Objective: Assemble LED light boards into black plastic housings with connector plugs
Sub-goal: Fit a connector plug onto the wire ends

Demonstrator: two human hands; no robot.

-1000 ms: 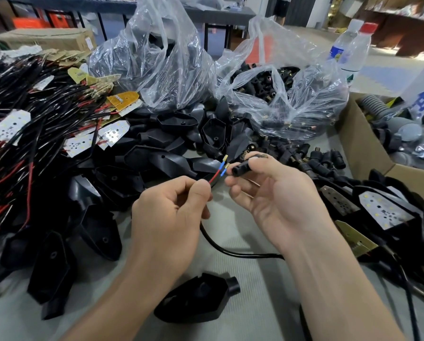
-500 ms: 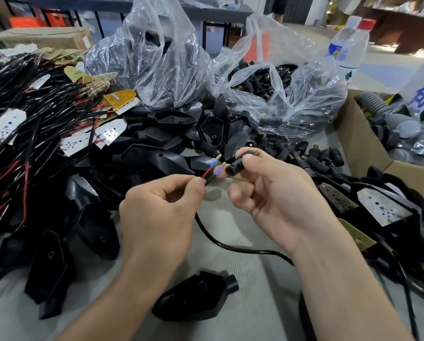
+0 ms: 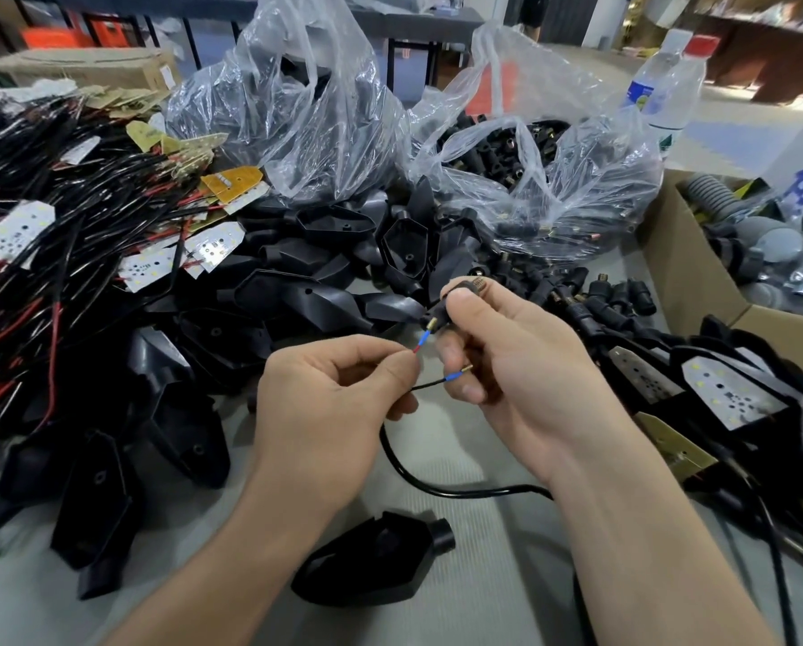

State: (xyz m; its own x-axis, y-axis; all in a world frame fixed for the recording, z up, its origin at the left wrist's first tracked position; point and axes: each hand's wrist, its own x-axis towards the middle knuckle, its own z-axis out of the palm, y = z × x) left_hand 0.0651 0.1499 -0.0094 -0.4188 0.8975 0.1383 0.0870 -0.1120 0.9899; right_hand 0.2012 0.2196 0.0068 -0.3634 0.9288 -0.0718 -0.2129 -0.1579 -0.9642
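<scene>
- A single black housing [image 3: 376, 559] lies on the grey table [image 3: 483, 599], nearest of all, between the 2 forearms.
- A black cable [image 3: 436, 487] curves over the table from under the right wrist up into the left hand.
- The left hand [image 3: 325, 412] has its fingers curled, with thumb and forefinger pinched together on the cable's end.
- 2 thin wires leave that pinch. The red wire [image 3: 420, 342], blue-sleeved at the tip, points up and right. The black wire [image 3: 429, 383] runs right to the right hand's fingers.
- The right hand [image 3: 520, 366] clamps a connector plug [image 3: 455, 300] between thumb and forefinger, its brass end aimed down and left.
- The red wire's tip sits just beside that brass end; whether they touch, I cannot tell.
- On the right, finished housings [image 3: 730, 389] with boards fitted lie beside a cardboard box [image 3: 684, 263].
- On the left lie a heap of empty housings [image 3: 306, 291] and a tangle of wires [image 3: 40, 282] carrying white light boards [image 3: 213, 244].
- Loose plugs [image 3: 614, 296] lie just beyond the right hand.
- Farthest stand 2 clear bags [image 3: 297, 109] and 2 bottles [image 3: 670, 86].
</scene>
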